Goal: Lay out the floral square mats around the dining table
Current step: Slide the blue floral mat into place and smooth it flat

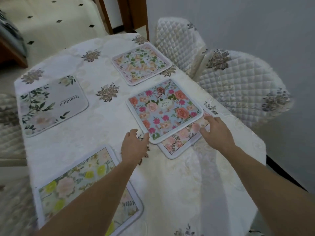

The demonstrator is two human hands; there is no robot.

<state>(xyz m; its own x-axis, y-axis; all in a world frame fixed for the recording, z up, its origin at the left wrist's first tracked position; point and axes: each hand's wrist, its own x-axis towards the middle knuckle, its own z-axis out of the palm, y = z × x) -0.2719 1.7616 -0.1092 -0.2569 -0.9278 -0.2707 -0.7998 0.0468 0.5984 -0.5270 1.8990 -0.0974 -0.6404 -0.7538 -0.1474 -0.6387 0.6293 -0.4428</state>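
**Position of the work.** The blue floral mat [164,110] lies flat on the right half of the dining table [179,176]. It overlaps a pink floral mat [177,142], of which only the near and right margins show. The stack sits directly ahead of both hands and between them.

**Governing relation.** The blue mat is square, so it has no long axis. It is turned so that one corner points toward the person. The left hand [134,145] is at that near corner. The right hand [217,132] is at the right-hand corner. Both hands are equally close, so separating the pair probably calls for a two-handed lift or slide away from the pink mat.

**Grip state.**
- Left hand: the fingers are curled and the thumb reaches to the mat's white border. Whether it pinches the edge or only touches it cannot be told.
- Right hand: the fingers are spread and bent downward, with the tips resting on the exposed pink mat just beside the blue mat's corner. Nothing is grasped.

**Materials and shapes.** Both mats look thin and flexible, with printed faces, rounded corners and a raised white bound edge. The tablecloth is cream, with embroidered grey-brown flowers.

**Other mats placed.**
- A grey "Beautiful" mat [52,104] lies at the left.
- A lemon-print mat [73,184] lies nearest the person.
- A peach-and-green mat [141,63] lies at the far side.

Two quilted chairs [238,86] stand at the right.
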